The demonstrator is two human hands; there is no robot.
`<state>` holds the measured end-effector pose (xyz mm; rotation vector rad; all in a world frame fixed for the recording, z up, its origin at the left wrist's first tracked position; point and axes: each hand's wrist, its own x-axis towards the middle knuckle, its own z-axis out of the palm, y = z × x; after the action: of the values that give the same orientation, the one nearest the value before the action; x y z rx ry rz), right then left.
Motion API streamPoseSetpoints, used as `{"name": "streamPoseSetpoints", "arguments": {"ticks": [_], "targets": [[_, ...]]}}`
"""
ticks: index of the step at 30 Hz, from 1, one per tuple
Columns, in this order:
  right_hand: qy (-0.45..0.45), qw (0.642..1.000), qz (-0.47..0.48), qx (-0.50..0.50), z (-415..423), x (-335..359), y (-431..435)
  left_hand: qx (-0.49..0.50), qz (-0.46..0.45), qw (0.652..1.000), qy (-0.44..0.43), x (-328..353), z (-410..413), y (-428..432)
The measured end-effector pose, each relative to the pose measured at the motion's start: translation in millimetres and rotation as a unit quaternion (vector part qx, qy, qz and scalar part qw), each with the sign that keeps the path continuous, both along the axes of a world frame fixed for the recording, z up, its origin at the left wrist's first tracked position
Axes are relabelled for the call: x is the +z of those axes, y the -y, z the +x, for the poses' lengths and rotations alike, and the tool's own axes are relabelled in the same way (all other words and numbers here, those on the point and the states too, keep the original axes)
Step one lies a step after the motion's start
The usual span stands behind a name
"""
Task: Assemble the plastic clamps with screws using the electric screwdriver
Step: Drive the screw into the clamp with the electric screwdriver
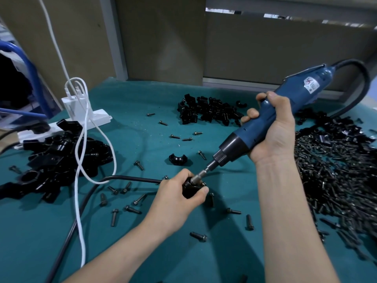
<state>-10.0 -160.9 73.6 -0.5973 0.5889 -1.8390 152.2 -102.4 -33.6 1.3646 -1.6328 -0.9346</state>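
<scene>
- While screws (pixel 334 180) and black parts litter our green mat (pixel 142 242), beige partitions (pixel 159 37) close the room behind.
- Our left hand (pixel 175 199) grips a clamp (pixel 189 188); our right hand (pixel 273 129) holds the screwdriver (pixel 285 111), its bit on it.

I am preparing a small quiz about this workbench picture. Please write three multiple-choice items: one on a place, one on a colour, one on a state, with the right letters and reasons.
1. Where is the big heap of loose screws?
A. right side of the table
B. left near corner
C. on the power strip

2. What colour is the electric screwdriver body?
A. red
B. blue
C. yellow

3. What is the left hand doing?
A. resting open
B. holding a cable
C. gripping a black clamp

Answers:
1 A, the screw heap fills the right side.
2 B, the electric screwdriver in the right hand is blue.
3 C, the left hand closes on the black clamp under the bit.
</scene>
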Motion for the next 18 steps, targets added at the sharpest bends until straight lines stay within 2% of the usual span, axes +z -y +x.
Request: {"name": "streamPoseSetpoints", "arguments": {"ticks": [10,13,15,18], "targets": [[0.000,1.000,-0.005,0.010,2,0,-1,-0.004,0.007,1.000,0.000,3,0,-1],[0.024,0.997,-0.053,0.056,1,-1,-1,-0.061,0.082,0.991,-0.088,11,3,1],[0.030,0.989,-0.103,0.103,-2,-1,-1,-0.142,0.174,0.959,-0.172,15,8,3],[0.060,0.959,-0.177,0.214,-9,-1,0,-0.293,0.336,0.854,-0.267,20,10,-2]]}}
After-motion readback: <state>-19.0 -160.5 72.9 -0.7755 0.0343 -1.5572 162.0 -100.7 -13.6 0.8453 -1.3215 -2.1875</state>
